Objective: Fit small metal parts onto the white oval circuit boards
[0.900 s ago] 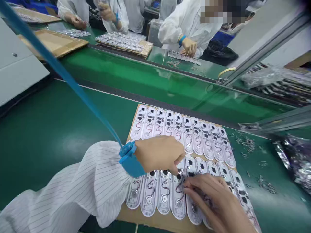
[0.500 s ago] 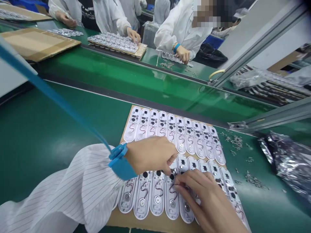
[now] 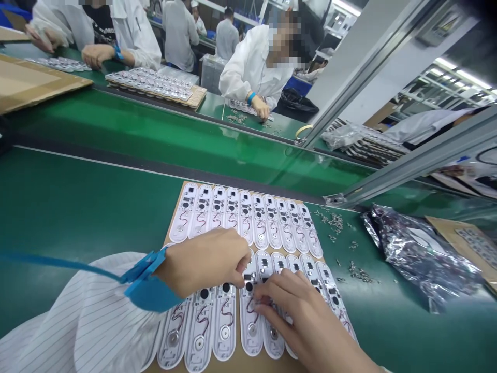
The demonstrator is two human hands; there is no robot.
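White oval casings with small circuit boards, red and black wires and round metal discs lie in two rows on a cardboard sheet. My left hand, with a blue wrist strap, reaches across the rows, fingers curled down and thumb near one front-row casing. My right hand is at that casing's right side, thumb and forefinger close together by its wires. Anything between the fingertips of either hand is too small or hidden. A narrow strip of cardboard shows left of this casing.
Small metal parts lie scattered right of the cardboard. Beyond them is a silvery plastic bag. A green channel and a metal frame post separate this bench from co-workers in white, who handle similar casings.
The whole view has shifted, moving the bench leftward in frame. A gap has opened left of the casing between my hands. Both hands stay at it.
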